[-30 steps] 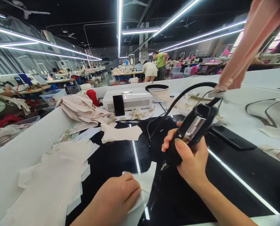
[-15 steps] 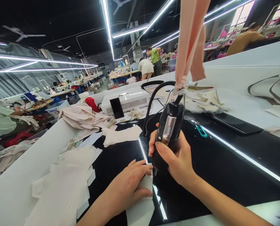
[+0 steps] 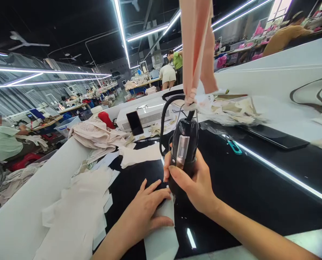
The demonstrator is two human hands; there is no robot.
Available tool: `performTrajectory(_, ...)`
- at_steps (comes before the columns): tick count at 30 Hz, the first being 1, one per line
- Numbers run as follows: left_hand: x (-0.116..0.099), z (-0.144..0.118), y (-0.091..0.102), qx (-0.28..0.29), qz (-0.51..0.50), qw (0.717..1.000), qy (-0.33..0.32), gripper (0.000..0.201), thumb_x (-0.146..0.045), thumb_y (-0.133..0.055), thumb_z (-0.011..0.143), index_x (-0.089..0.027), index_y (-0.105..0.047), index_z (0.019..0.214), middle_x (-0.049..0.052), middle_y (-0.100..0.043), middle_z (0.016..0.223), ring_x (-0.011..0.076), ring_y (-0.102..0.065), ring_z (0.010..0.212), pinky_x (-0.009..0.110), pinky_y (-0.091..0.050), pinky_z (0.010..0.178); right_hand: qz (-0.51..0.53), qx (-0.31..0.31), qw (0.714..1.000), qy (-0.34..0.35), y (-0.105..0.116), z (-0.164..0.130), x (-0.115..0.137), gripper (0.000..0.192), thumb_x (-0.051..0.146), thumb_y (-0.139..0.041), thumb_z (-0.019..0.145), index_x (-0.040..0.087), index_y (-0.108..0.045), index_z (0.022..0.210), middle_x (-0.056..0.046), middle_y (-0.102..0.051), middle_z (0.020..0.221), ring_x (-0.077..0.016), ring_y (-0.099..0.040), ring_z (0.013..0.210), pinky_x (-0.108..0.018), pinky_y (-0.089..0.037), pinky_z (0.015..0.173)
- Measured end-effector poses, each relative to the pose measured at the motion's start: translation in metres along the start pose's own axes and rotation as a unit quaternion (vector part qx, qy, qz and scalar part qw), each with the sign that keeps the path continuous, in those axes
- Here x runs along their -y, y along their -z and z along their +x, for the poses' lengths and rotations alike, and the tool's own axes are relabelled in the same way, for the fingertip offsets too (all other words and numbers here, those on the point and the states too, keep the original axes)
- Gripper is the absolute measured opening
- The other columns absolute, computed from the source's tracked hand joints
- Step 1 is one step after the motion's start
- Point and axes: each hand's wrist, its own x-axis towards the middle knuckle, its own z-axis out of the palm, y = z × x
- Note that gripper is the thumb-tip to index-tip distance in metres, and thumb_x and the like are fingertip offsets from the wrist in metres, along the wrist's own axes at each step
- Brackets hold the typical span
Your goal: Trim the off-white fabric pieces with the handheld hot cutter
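The right hand (image 3: 195, 180) is wrapped tight around a black handheld tool (image 3: 183, 151), thumb laid across the lower front of the body and the other fingers curled round the far side, so the grip is closed fully on it. The tool stands nearly upright over the black worktable (image 3: 258, 184), long axis vertical, leaning slightly to the right at the top. Its working end points down toward the table and is hidden behind the hand, so the tip cannot be made out. A silver plate runs along its front. From the top a black cable (image 3: 166, 112) loops up and over to the left, and a pink fabric strip (image 3: 195, 43) hangs down from above and is tied there.

The left hand (image 3: 147, 211) lies flat, palm down, fingers slightly spread and extended, pressing on a pale fabric piece (image 3: 162, 238) that lies on the table just left of the tool's lower end. More cut pieces (image 3: 77, 213) are stacked to the left, against the white table wall (image 3: 28, 191).
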Motion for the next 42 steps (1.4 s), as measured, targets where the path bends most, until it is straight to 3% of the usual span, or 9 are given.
performTrajectory(8,0.001,-0.002,-0.003,0.009,-0.015,1.000,-0.010,0.039,-0.038,-0.095,0.097,-0.028,-0.068,0.123,0.004,-0.071,0.158,0.0352,-0.033,0.173,0.080,-0.008,0.140,0.000,-0.009,1.000,0.014,0.001,-0.003,-0.005,0.021,0.030,-0.084,0.092,0.027,-0.065,0.099,0.002,-0.073,0.083,-0.0153,-0.067,0.063,-0.028,-0.060,0.058)
performTrajectory(17,0.004,-0.002,-0.004,-0.010,-0.057,0.998,-0.021,0.038,-0.029,-0.097,0.095,-0.028,-0.071,0.123,0.005,-0.069,0.159,0.0373,-0.037,0.171,0.080,-0.007,0.139,-0.054,-0.012,0.998,0.012,-0.001,-0.006,-0.002,0.019,0.032,-0.080,0.094,0.027,-0.062,0.097,0.002,-0.070,0.083,-0.0163,-0.065,0.064,-0.030,-0.059,0.058)
performTrajectory(24,0.004,-0.002,-0.004,-0.016,-0.063,0.997,-0.034,0.045,-0.025,-0.095,0.095,-0.031,-0.074,0.135,0.007,-0.072,0.155,0.0383,-0.039,0.170,0.080,-0.007,0.138,-0.010,0.004,1.000,0.004,-0.004,-0.013,0.002,0.019,0.030,-0.081,0.091,0.028,-0.064,0.100,0.002,-0.073,0.083,-0.0171,-0.069,0.064,-0.033,-0.065,0.062)
performTrajectory(30,0.005,-0.004,-0.003,-0.020,-0.076,0.996,-0.036,0.045,-0.023,-0.095,0.094,-0.030,-0.074,0.133,0.007,-0.074,0.151,0.0393,-0.036,0.171,0.080,-0.006,0.139,-0.025,0.008,1.000,0.012,-0.005,-0.015,0.004,0.014,0.024,-0.079,0.093,0.028,-0.068,0.101,0.002,-0.074,0.083,-0.0171,-0.069,0.067,-0.032,-0.064,0.064)
performTrajectory(38,0.009,-0.003,-0.003,-0.017,-0.077,0.996,-0.053,0.054,-0.026,-0.097,0.094,-0.031,-0.074,0.142,0.009,-0.070,0.158,0.0405,-0.040,0.169,0.080,-0.010,0.138,0.039,0.022,0.999,-0.027,-0.010,-0.023,0.011,0.026,0.037,-0.087,0.094,0.030,-0.064,0.102,0.001,-0.072,0.083,-0.0200,-0.070,0.066,-0.040,-0.069,0.067)
performTrajectory(42,0.010,-0.003,-0.004,-0.017,-0.075,0.996,-0.051,0.059,-0.029,-0.098,0.093,-0.029,-0.072,0.146,0.011,-0.067,0.162,0.0426,-0.042,0.167,0.081,-0.013,0.137,0.032,0.030,0.999,-0.015,-0.011,-0.027,0.011,0.019,0.031,-0.085,0.095,0.030,-0.067,0.103,0.001,-0.073,0.084,-0.0208,-0.073,0.067,-0.041,-0.071,0.069)
